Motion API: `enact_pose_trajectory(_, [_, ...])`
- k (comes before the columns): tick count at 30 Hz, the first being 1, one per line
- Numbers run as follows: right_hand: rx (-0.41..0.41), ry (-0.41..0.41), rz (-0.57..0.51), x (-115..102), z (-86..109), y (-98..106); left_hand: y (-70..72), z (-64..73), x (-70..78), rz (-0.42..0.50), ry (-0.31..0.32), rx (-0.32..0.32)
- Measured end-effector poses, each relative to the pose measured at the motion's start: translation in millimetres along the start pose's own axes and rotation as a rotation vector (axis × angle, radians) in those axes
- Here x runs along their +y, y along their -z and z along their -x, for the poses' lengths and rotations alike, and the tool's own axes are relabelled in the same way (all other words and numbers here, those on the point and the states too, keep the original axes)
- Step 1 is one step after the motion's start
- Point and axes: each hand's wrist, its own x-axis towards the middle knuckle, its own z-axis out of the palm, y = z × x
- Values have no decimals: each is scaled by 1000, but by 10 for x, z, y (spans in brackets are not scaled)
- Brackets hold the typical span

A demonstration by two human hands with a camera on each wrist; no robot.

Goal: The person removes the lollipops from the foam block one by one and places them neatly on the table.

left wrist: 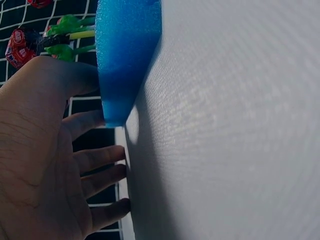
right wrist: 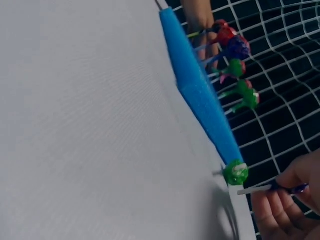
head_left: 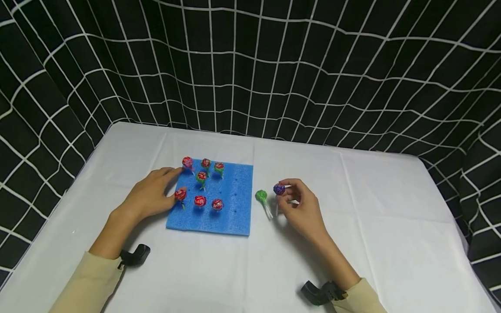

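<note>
A blue foam board (head_left: pixel 243 191) lies on the white table, with several wrapped lollipops standing in it on their sticks. My left hand (head_left: pixel 150 195) touches the board's left edge, thumb beside the red lollipop (head_left: pixel 180 194) at that side; the left wrist view shows its fingers (left wrist: pixel 100 157) spread loosely along the edge. Right of the board, my right hand (head_left: pixel 303 208) pinches a purple-wrapped lollipop (head_left: pixel 279 189). Its white stick (right wrist: pixel 254 190) points away from the hand in the right wrist view. Between that hand and the board lies a green lollipop (head_left: pixel 261 196).
Three more lollipops stand along the board's far edge, one of them pink-red (head_left: pixel 187 162). Small holes (head_left: pixel 235 194) dot its right part. Behind the white table (head_left: pixel 383 243) hangs a black curtain (head_left: pixel 258 65) with a white grid. Both wrists wear black camera mounts (head_left: pixel 135 255).
</note>
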Motion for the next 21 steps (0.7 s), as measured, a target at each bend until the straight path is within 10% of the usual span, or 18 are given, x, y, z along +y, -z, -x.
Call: enact_pose_trajectory(21, [-42,-66,337,67,-107,-1,12,21,18,-10,-22,-1])
